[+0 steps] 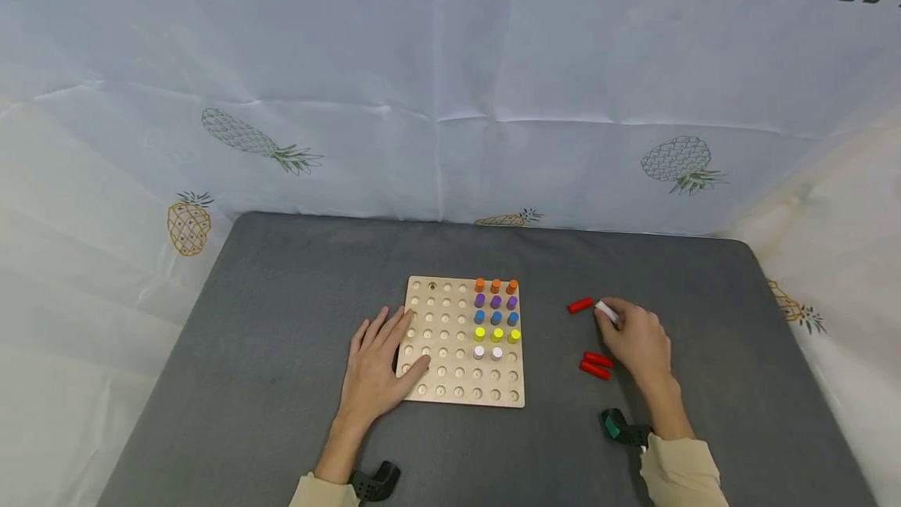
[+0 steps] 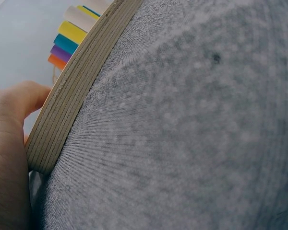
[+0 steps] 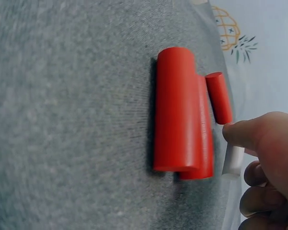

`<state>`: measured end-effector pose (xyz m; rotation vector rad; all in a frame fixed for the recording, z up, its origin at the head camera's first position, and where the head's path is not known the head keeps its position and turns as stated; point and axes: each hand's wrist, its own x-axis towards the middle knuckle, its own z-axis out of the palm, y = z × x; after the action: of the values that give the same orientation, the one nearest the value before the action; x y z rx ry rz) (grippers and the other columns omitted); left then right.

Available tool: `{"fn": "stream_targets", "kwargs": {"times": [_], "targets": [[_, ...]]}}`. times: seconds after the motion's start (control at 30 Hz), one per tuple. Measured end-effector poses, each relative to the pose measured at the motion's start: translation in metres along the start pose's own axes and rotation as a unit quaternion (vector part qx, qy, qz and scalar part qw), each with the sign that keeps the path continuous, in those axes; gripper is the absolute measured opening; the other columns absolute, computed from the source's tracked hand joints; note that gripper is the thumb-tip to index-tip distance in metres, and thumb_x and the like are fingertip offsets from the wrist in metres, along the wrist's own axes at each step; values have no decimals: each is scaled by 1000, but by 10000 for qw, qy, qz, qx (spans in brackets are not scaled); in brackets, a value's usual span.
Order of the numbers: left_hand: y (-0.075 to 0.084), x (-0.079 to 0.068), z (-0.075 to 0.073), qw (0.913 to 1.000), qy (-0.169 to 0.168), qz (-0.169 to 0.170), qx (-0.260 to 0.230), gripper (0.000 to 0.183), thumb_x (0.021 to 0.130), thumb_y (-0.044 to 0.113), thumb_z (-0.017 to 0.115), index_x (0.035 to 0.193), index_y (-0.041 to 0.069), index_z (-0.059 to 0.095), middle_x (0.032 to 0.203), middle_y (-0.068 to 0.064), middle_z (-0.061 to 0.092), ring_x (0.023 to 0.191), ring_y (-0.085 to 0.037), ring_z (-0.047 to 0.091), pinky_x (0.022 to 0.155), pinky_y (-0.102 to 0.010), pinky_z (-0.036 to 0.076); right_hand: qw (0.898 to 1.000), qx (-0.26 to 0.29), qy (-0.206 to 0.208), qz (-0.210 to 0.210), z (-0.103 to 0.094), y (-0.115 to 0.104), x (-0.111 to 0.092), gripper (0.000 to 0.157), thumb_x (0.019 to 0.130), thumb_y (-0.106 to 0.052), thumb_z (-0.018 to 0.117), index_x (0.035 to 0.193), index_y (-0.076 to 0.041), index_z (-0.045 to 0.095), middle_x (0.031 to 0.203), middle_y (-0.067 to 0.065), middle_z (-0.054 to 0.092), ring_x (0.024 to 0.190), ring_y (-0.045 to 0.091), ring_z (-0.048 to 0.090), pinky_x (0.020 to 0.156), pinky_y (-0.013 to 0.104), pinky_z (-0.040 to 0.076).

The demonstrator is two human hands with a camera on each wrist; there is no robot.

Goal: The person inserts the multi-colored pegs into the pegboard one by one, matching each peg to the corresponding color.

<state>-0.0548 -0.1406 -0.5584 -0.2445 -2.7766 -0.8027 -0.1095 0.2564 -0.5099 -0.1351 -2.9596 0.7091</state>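
A wooden pegboard (image 1: pixel 451 363) lies flat on the grey cloth. Its upper right holes hold upright pegs: three orange (image 1: pixel 496 286), three purple (image 1: pixel 496 302), three blue (image 1: pixel 496 318), three yellow (image 1: pixel 497 334) and two white (image 1: pixel 479 352). My left hand (image 1: pixel 376 374) rests along the board's left edge, fingers extended and thumb over the lower left corner. Off to the right, my right hand (image 1: pixel 637 339) pinches a white peg (image 3: pixel 233 160) between thumb and finger. One red peg (image 1: pixel 580 305) lies just left of that hand; two more red pegs (image 3: pixel 175 110) lie side by side nearer me.
Grey cloth (image 1: pixel 281 319) covers the table. Behind it hangs a pale curtain (image 1: pixel 436 170) printed with pineapples. A black wrist device (image 1: pixel 376 481) sits at my left wrist, and another black device (image 1: pixel 625 429) at my right.
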Motion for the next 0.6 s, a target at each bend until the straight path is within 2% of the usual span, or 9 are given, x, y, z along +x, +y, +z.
{"fn": "stream_targets", "kwargs": {"times": [0.23,0.43,0.6], "targets": [[0,0,0,10000,6,6,-24,75,86,50,72,151,19,52,154,-6,55,149,-33,44,126,-54,24,9997,130,187,110,-4,-4,-5,25,96,-24,69,116,-7,71,63,1,44,49,13,33,42,27,25],[0,0,0,10000,-23,-9,-28,75,86,51,72,152,19,52,155,-6,55,149,-33,44,126,-54,24,9992,277,266,125,-7,-11,-10,26,96,-27,70,114,-8,71,58,-4,35,47,8,22,40,23,18],[0,0,-1,10000,-41,-18,-30,76,86,51,72,152,19,51,155,-6,54,149,-34,43,126,-55,23,9986,434,314,50,-9,-17,-13,26,96,-27,71,114,-8,71,57,-4,33,47,6,20,40,22,18]]}}
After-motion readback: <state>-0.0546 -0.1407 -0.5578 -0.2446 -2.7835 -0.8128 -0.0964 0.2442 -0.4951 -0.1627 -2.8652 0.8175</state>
